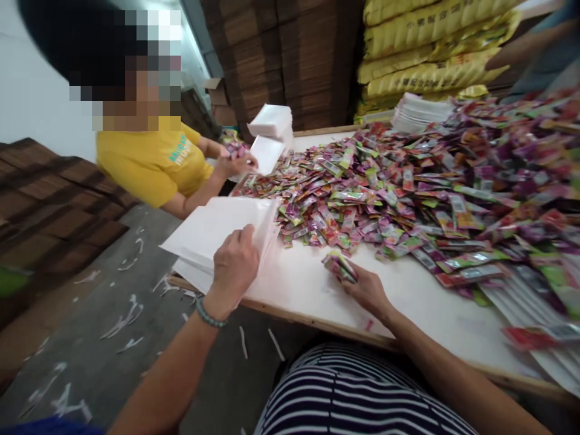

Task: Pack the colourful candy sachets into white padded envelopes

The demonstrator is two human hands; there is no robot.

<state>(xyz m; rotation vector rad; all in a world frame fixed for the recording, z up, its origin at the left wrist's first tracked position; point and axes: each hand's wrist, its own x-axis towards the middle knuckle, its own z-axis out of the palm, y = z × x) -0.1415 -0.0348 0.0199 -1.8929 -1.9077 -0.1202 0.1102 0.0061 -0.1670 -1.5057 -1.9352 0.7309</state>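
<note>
My left hand [234,263] grips the top white bag of a stack of white bags [212,232] at the table's near left corner, fingers curled over its edge. My right hand [366,290] rests on the white table [308,284] and is closed round a small bundle of colourful sachets [339,266]. A huge heap of the same pink, green and purple sachets [408,181] covers the table beyond both hands.
A person in a yellow shirt [154,163] sits across the left corner, holding sachets and a white bag [266,154] beside another white stack [272,121]. Cardboard stacks [281,54] and yellow sacks [430,48] stand behind. Paper strips litter the floor [113,314].
</note>
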